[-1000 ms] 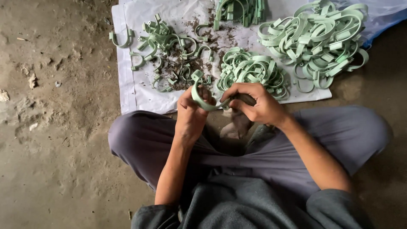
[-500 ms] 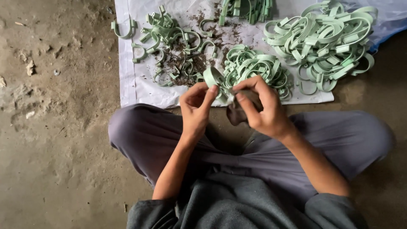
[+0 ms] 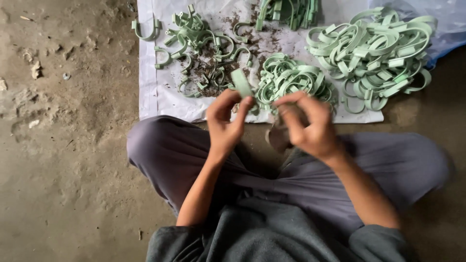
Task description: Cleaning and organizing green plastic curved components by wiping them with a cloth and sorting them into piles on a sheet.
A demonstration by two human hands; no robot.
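Clip (image 3: pixel 241 82) now in the left hand (image 3: pixel 224 121) alone, over the sheet's (image 3: pixel 150 97) near edge.
Its fingers pinch the clip; the right hand (image 3: pixel 306 127) has let go (blurred, fingers curled together), between lap and the middle pile (image 3: pixel 291 80); trimmed scraps (image 3: pixel 208 73) lie far left.

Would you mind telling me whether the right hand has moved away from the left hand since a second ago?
Yes. The right hand has drawn rightward, apart from the left hand, judged against the middle clip pile.
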